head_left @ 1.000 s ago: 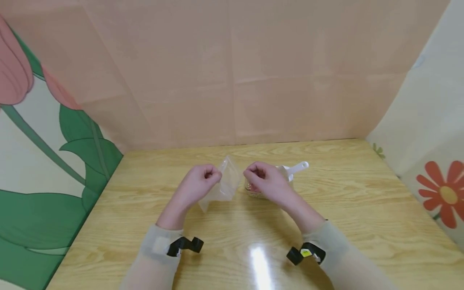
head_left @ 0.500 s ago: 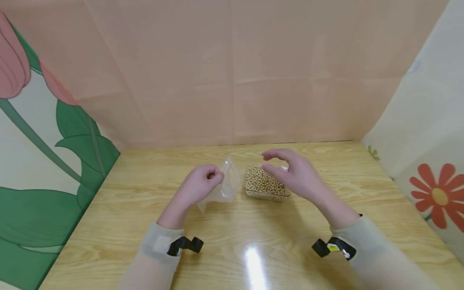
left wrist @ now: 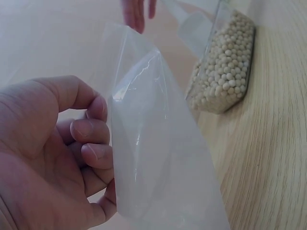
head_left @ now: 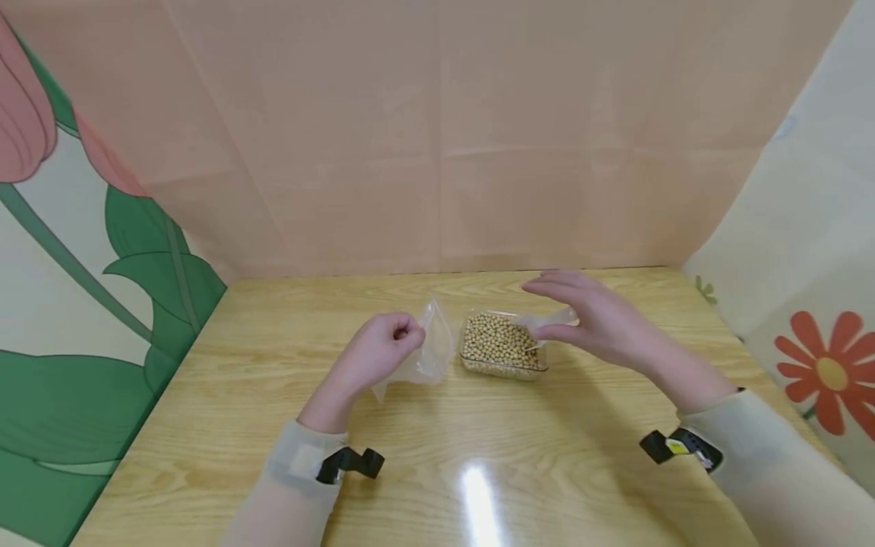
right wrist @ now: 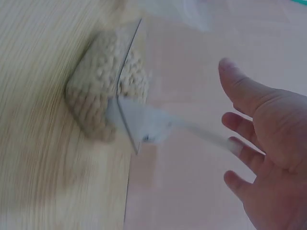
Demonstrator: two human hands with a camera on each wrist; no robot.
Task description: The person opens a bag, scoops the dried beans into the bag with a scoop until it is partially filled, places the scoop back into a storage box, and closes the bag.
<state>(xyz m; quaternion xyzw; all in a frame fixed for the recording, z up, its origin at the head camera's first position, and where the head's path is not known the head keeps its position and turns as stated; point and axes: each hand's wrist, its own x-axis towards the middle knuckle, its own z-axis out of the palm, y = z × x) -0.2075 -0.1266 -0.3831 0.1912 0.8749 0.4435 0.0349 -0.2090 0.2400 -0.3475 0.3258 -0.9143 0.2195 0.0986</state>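
In the head view my left hand (head_left: 379, 346) pinches the edge of a clear plastic bag (head_left: 436, 351). The bag hangs upright with its mouth partly spread, and it fills the middle of the left wrist view. To its right stands a clear plastic box (head_left: 502, 372) full of pale dried soybeans (head_left: 491, 338). A white scoop (right wrist: 148, 122) leans in the box, its bowl among the beans and its handle sticking out over the rim. My right hand (head_left: 601, 319) hovers around that handle, thumb and fingers spread apart, fingertips right by the handle's end in the right wrist view.
Everything stands on a wood-grain table (head_left: 287, 380). A pink cloth backdrop (head_left: 437, 152) rises behind its far edge. Flower-printed panels flank the table, with a green-leaved tulip print (head_left: 143, 281) at left and a red flower print (head_left: 830, 372) at right.
My right hand has left the bag's side, spread its fingers and moved right across the box to the scoop handle. My left hand has stayed put, holding the bag.
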